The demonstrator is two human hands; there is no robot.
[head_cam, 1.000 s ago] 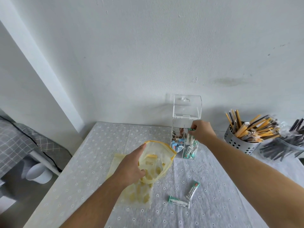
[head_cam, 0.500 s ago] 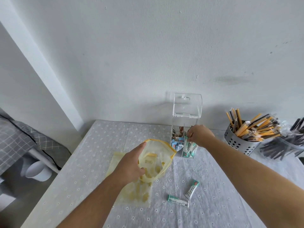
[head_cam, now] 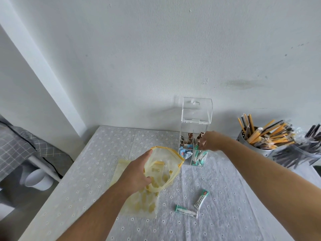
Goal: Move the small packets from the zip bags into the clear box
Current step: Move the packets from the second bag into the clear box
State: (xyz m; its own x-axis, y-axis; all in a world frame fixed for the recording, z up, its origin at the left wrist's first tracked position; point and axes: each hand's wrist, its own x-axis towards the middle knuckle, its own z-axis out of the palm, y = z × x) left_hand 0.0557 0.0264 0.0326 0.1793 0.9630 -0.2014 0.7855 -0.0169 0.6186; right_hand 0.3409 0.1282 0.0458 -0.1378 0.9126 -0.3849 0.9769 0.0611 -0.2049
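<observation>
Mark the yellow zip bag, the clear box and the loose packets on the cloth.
yellow zip bag (head_cam: 173, 154): head view, rim of its open mouth.
clear box (head_cam: 197, 111): head view, raised lid.
loose packets (head_cam: 201, 200): head view, middle of the upright-lying one.

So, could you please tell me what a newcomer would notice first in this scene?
Probably the yellow zip bag, held open at mid-table by the left hand. Behind it the right hand reaches into the clear box, lid up, by the wall. Two green-capped packets lie loose on the cloth nearer the camera.

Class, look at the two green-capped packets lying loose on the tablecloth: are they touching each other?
Apart. The head view shows a strip of tablecloth between the upright-angled packet and the flat packet.
</observation>
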